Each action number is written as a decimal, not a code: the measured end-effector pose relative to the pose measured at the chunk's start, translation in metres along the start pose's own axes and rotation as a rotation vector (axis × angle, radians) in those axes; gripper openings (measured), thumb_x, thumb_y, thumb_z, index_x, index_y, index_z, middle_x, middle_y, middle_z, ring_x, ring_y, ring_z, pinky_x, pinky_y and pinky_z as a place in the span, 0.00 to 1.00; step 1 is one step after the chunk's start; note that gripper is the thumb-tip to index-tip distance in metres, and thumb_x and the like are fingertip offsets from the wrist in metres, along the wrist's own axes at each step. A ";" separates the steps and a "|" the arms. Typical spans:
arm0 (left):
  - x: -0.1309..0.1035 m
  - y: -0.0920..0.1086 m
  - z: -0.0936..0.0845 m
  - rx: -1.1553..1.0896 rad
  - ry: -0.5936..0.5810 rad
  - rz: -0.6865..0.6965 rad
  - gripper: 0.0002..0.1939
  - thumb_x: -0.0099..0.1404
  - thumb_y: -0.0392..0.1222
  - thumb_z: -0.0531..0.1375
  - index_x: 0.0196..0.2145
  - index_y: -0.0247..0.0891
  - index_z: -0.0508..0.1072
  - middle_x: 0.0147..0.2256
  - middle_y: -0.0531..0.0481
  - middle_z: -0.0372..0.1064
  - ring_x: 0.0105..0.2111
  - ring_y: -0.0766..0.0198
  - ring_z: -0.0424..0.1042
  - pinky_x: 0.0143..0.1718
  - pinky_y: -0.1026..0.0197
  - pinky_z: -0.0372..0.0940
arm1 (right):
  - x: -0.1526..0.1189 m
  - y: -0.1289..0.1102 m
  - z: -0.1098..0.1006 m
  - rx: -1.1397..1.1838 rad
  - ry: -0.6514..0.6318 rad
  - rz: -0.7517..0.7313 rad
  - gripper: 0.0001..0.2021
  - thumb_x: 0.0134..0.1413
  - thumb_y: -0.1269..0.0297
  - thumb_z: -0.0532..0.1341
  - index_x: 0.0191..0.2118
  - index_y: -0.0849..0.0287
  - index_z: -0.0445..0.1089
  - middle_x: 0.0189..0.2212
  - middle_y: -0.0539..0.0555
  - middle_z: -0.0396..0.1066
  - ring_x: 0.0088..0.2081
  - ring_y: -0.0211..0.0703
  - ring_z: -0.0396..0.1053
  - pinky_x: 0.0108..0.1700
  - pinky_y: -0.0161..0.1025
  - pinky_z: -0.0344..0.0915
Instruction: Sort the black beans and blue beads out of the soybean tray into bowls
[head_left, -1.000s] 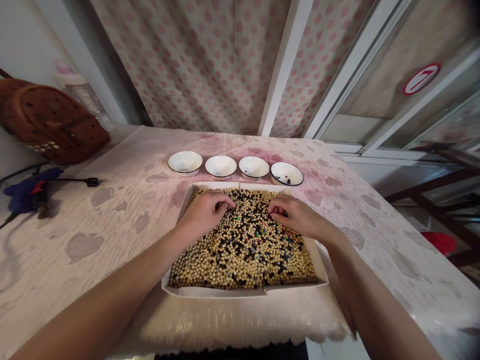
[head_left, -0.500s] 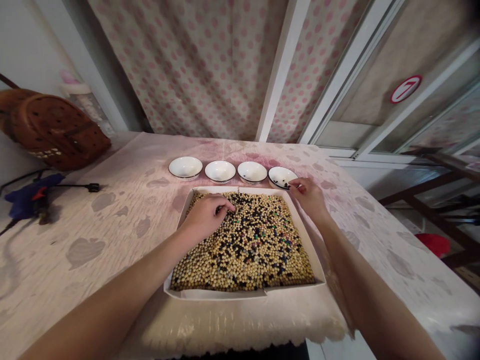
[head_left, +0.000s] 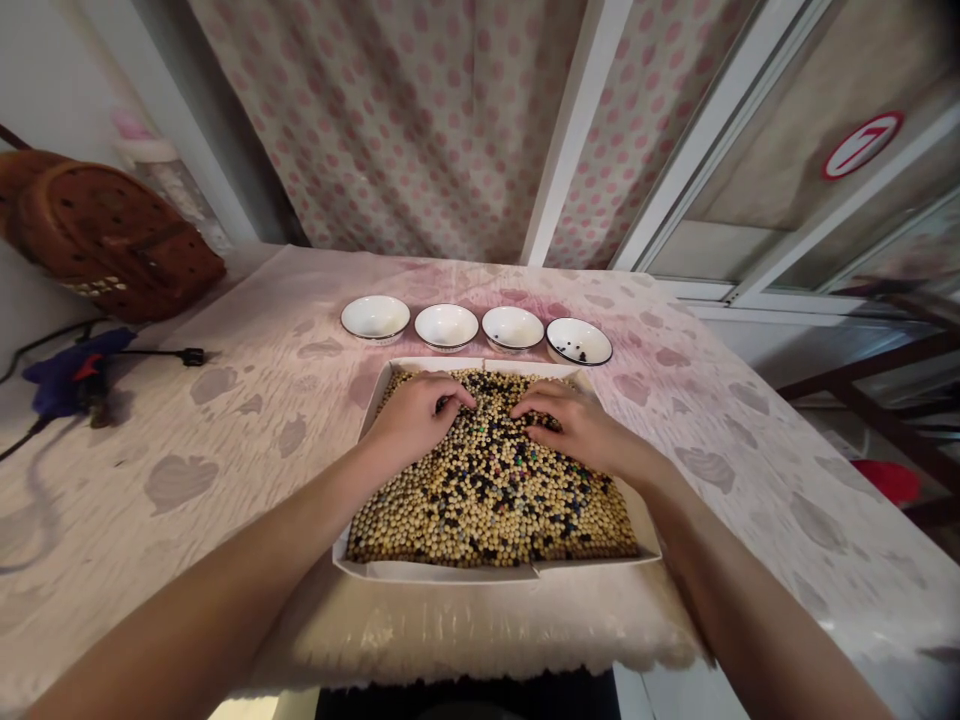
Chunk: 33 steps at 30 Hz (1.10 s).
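A shallow white box [head_left: 450, 573] full of small round beads [head_left: 480, 510], mostly tan with black, green, blue and purple ones mixed in, lies in front of me. My left hand [head_left: 424, 415] rests at the far left of the beads, thumb and forefinger pinched together; anything between the tips is too small to make out. Over the far right part of the box, my right hand [head_left: 570, 425] reaches down with thumb and fingers apart, touching the beads. Behind the box stands a white bowl [head_left: 592, 345] with several black beads in it.
Left of that bowl, in a row, stand a bowl [head_left: 514, 325] with a dark bead and two more white bowls, one in the middle [head_left: 446, 325] and one at the left [head_left: 375, 317]. A blue glue gun [head_left: 75, 375] with its cord and a brown bag-like object [head_left: 124, 240] lie at far left.
My right hand has moved from the rightmost bowl back to the beads, and its fingers have spread. My left hand stays at the far left of the box. The view has shifted slightly.
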<state>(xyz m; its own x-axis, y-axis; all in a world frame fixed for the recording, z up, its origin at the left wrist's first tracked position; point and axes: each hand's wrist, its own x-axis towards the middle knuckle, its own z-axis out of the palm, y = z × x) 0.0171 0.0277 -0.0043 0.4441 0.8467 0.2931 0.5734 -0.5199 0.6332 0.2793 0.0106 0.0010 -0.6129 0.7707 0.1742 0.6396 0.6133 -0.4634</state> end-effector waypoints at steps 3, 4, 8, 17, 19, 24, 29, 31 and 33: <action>0.000 0.000 0.000 -0.001 -0.002 -0.004 0.15 0.64 0.28 0.55 0.36 0.44 0.79 0.39 0.55 0.78 0.40 0.62 0.75 0.48 0.56 0.68 | -0.002 0.005 -0.002 -0.023 0.000 0.028 0.09 0.60 0.69 0.57 0.44 0.54 0.71 0.43 0.54 0.70 0.48 0.47 0.67 0.52 0.48 0.62; 0.000 0.000 0.000 -0.004 -0.004 -0.008 0.15 0.64 0.29 0.55 0.37 0.44 0.79 0.39 0.55 0.78 0.40 0.62 0.75 0.48 0.56 0.68 | -0.003 0.006 -0.003 -0.025 0.005 0.032 0.08 0.60 0.70 0.57 0.42 0.54 0.71 0.42 0.54 0.70 0.47 0.47 0.67 0.52 0.48 0.61; -0.001 0.000 0.000 -0.002 -0.007 -0.018 0.15 0.64 0.29 0.55 0.37 0.44 0.79 0.39 0.54 0.78 0.40 0.62 0.75 0.49 0.55 0.67 | -0.003 0.009 -0.006 -0.022 0.007 0.032 0.06 0.60 0.69 0.56 0.39 0.55 0.70 0.40 0.54 0.70 0.44 0.47 0.67 0.50 0.46 0.61; 0.000 0.000 0.000 0.000 -0.010 -0.013 0.14 0.64 0.28 0.55 0.36 0.43 0.79 0.39 0.54 0.78 0.40 0.61 0.75 0.49 0.55 0.67 | -0.003 0.005 -0.006 -0.026 0.030 0.031 0.07 0.59 0.72 0.56 0.39 0.55 0.70 0.39 0.53 0.71 0.43 0.45 0.68 0.48 0.44 0.60; 0.000 0.000 0.001 0.000 -0.007 -0.007 0.15 0.64 0.28 0.55 0.37 0.43 0.79 0.39 0.55 0.78 0.40 0.61 0.75 0.49 0.55 0.67 | -0.003 0.005 -0.007 -0.020 0.045 0.047 0.08 0.58 0.73 0.56 0.38 0.55 0.70 0.38 0.52 0.72 0.42 0.45 0.68 0.47 0.44 0.61; -0.001 -0.003 0.002 -0.004 -0.003 0.001 0.15 0.65 0.29 0.55 0.37 0.43 0.79 0.39 0.55 0.79 0.39 0.62 0.75 0.46 0.57 0.68 | -0.003 0.006 -0.007 0.004 0.055 0.069 0.08 0.57 0.74 0.57 0.36 0.56 0.70 0.36 0.52 0.73 0.40 0.44 0.68 0.46 0.43 0.62; -0.001 -0.002 0.001 -0.004 -0.007 -0.008 0.15 0.64 0.28 0.55 0.37 0.44 0.79 0.39 0.56 0.79 0.39 0.62 0.75 0.44 0.57 0.68 | -0.003 0.009 -0.007 0.059 0.078 0.094 0.08 0.57 0.74 0.56 0.37 0.56 0.70 0.35 0.52 0.73 0.38 0.43 0.68 0.43 0.42 0.63; -0.001 0.000 0.001 -0.001 -0.009 -0.014 0.15 0.64 0.28 0.56 0.36 0.44 0.79 0.39 0.56 0.79 0.39 0.62 0.75 0.44 0.57 0.68 | -0.002 0.009 -0.007 0.076 0.097 0.110 0.08 0.57 0.73 0.55 0.37 0.56 0.70 0.35 0.52 0.73 0.37 0.43 0.68 0.42 0.42 0.63; -0.001 0.000 0.000 -0.003 -0.012 -0.015 0.15 0.64 0.28 0.56 0.36 0.44 0.79 0.39 0.56 0.79 0.39 0.62 0.75 0.45 0.56 0.68 | -0.002 0.008 -0.009 0.101 0.116 0.126 0.07 0.58 0.71 0.55 0.38 0.56 0.70 0.36 0.52 0.73 0.37 0.43 0.69 0.42 0.42 0.64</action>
<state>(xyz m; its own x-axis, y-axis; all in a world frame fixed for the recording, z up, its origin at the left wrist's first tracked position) 0.0173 0.0269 -0.0045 0.4438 0.8528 0.2753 0.5778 -0.5072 0.6395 0.2897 0.0149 0.0044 -0.4693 0.8587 0.2057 0.6549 0.4947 -0.5713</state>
